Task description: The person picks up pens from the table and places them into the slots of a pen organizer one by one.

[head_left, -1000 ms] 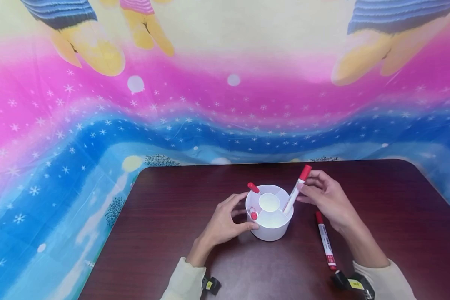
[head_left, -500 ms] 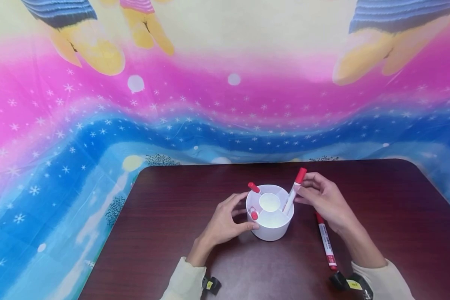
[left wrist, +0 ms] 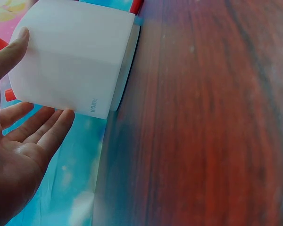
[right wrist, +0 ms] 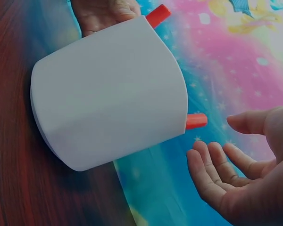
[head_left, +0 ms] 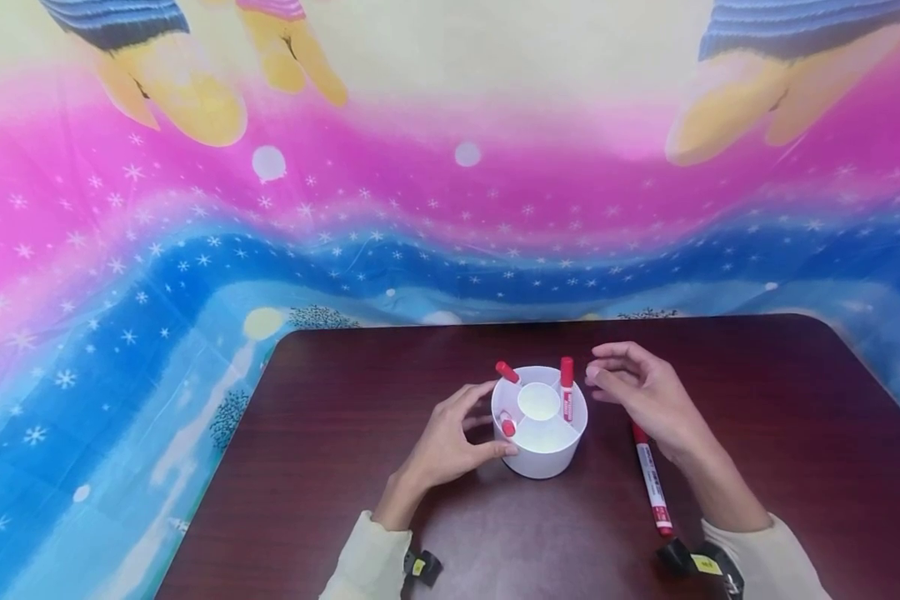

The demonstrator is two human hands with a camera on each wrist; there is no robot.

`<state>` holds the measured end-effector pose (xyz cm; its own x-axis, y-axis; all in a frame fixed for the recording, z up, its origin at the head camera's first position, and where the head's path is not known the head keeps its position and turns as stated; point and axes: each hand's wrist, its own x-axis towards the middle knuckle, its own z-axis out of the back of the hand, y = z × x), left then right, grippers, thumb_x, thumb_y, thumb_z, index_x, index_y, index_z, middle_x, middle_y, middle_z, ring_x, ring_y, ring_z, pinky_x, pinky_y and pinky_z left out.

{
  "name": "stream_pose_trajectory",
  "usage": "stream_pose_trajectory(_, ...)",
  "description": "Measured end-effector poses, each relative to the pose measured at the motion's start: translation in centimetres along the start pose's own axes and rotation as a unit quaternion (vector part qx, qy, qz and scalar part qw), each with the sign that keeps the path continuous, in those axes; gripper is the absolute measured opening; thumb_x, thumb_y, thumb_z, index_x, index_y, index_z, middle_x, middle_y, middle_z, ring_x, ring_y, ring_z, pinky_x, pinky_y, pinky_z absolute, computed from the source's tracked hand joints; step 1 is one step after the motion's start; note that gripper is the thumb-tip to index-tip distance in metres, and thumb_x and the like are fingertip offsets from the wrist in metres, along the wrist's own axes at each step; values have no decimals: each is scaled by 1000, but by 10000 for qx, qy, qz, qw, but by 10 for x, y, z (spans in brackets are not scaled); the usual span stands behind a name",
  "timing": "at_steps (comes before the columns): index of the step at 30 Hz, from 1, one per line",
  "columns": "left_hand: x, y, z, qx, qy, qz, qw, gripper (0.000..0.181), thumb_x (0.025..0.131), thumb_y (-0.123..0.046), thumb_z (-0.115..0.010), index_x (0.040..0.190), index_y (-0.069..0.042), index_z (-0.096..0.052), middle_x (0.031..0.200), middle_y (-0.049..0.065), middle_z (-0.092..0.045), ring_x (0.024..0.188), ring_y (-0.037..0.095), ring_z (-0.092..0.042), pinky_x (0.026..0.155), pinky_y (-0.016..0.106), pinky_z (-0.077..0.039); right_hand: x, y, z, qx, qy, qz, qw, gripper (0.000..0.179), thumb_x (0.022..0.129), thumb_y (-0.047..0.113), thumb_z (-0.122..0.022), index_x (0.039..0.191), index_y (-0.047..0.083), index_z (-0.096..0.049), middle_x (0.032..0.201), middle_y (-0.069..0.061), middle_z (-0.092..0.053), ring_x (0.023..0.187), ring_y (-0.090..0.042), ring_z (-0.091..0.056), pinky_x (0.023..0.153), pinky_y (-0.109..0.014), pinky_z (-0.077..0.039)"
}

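A white round pen holder (head_left: 543, 462) with a central cup and divided outer compartments stands on the table. My left hand (head_left: 444, 442) holds its left side, thumb at the front and fingers farther back; the left wrist view shows the fingertips (left wrist: 66, 115) against the wall. Three red-capped markers are in the outer compartments: one at the back right (head_left: 567, 387), one at the back left (head_left: 507, 372), one at the front left (head_left: 507, 425). My right hand (head_left: 648, 396) is just right of the holder, fingers loosely bent and holding nothing, thumb apart from them in the right wrist view.
Another red-and-white marker (head_left: 652, 487) lies on the dark wooden table (head_left: 330, 400), below my right hand and close to the right wrist's black camera strap (head_left: 701, 562). A colourful printed cloth (head_left: 420, 192) hangs behind the table's back edge.
My right hand has lowered its marker into the back right compartment and let go of it. The marker now stands there more upright. The left hand stays on the pen holder.
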<state>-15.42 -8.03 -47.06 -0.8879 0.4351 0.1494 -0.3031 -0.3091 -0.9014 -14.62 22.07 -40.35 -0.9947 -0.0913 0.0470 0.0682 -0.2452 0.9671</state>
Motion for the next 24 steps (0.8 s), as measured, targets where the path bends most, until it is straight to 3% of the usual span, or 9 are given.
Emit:
stream_pose_trajectory(9,3,-1,1,124,71,-48,9999,91,82,-33,-96,160,-29,-49,147,-3,-61,123,17,-72,103,27,-61,-2,-1,16,-113,-58,119,9998,46,108,15,-65,146,-7,-50,110,9,-69,99,1,-73,86,-20,-65)
stream_pose_trajectory(15,2,0,5,367,-81,-89,9993,96,80,-33,-97,162,-24,-47,142,-1,-63,122,19,-70,106,36,-62,-11,-14,30,-225,-142,39,9996,42,108,15,-65,143,-5,-51,105,17,-70,96,2,-74,83,-21,-66)
stream_pose_trajectory(24,-2,-4,-1,736,-22,-88,9972,94,81,-43,-95,161,-29,-47,145,-7,-62,127,14,-65,104,27,-61,-28,-41,48,-425,-101,-252,9987,49,108,15,-65,147,-10,-47,106,16,-70,97,1,-74,82,-22,-66)
